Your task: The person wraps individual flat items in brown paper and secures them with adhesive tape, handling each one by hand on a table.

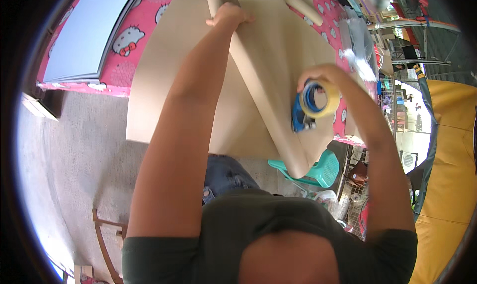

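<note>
while my left hand [229, 16] curls tight around the far end of the long rolled tube of brown kraft paper [258, 85] lying on the counter [124, 50], my right hand [323, 75] on the right grips a blue tape dispenser with a yellowish tape roll [312, 105] above the tube's near part.

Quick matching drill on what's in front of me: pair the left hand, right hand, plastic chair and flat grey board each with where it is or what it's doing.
Things:
1. left hand
2. right hand
3. plastic chair
4. grey board

Places/states:
A. teal, on the floor beside the table
B. holds the blue tape dispenser
C. lies flat on the pink tablecloth
D. presses on the rolled brown paper

Pairs: 1-D, 2-B, 3-A, 4-C
</note>
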`<state>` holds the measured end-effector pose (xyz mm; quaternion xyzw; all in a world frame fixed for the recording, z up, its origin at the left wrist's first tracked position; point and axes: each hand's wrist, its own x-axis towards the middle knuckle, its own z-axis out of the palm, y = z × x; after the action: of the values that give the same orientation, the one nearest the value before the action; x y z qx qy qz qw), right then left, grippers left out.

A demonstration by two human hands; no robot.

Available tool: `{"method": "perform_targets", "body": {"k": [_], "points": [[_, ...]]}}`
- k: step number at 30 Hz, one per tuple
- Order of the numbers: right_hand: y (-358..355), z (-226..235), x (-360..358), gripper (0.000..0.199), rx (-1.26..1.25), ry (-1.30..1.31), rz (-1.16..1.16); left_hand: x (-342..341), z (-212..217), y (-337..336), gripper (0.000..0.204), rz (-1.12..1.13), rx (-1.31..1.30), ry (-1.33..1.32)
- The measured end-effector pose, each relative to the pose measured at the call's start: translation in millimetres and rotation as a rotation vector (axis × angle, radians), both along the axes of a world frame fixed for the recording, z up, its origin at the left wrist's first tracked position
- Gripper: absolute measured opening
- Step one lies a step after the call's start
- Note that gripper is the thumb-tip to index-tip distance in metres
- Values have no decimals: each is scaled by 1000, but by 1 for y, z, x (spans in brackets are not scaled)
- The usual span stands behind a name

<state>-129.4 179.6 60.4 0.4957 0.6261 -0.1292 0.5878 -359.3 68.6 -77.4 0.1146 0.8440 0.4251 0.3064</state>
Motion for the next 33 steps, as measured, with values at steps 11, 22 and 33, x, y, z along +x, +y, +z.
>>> {"method": "perform_targets", "body": {"k": [11,22,33], "points": [[23,109,211,52,527,1152,-182,128,-14,-3,67,-77,-322,1151],[-42,-118,-58,54,98,2507,285,330,-13,-44,73,-966,378,836],[75,-102,95,56,399,2135,1338,342,-7,-42,55,-778,223,815]]}}
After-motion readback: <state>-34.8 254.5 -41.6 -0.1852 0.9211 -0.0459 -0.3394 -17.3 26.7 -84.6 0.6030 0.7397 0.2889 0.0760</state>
